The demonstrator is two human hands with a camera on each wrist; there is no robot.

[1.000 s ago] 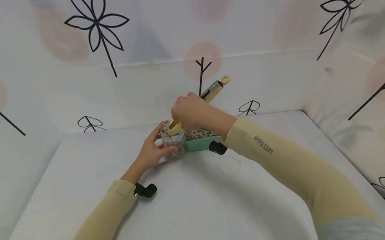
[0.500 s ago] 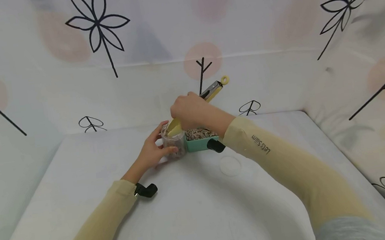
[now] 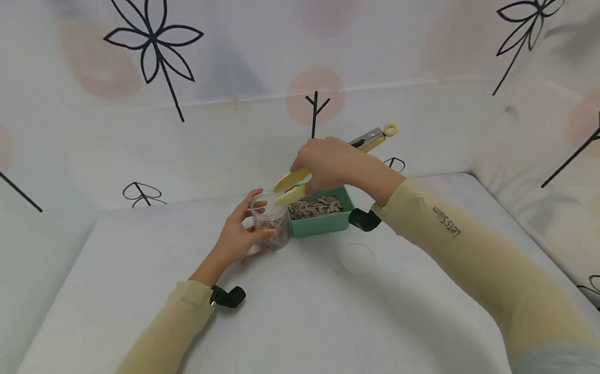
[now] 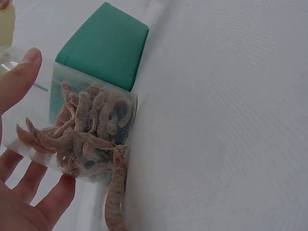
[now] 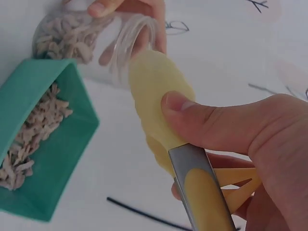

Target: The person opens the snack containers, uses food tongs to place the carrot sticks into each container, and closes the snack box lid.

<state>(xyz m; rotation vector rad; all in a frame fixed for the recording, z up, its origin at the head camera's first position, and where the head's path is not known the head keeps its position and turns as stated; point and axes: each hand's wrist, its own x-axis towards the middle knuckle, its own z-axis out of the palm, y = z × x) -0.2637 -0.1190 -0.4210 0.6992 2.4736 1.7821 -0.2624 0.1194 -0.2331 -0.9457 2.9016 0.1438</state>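
Pale fabric backdrop, printed with black line flowers and twigs, rises behind a white surface. Near the far edge of that surface, the right hand holds yellow tongs, its grip pinched on them. The head view shows the tips spread, with a gap between, at the mouth of a clear jar; whether they touch the rim I cannot tell. From the right wrist, one broad tip nearly covers the other and hides that gap, but the thumb is plain, laid on the yellow head just beyond the steel.

The left hand has its grip curled round the upright jar, thumb on the near side. The left wrist view alone gives the brown strips inside clearly, tangled toward the base; a longer length shows past the jar's outline, its position unclear.

Just beside the jar stands a green tray. The left wrist sees only its outer wall, whereas the right wrist looks in on heaped brown shreds.

Only the head view takes in both tan sleeves, the left and the lettered right.
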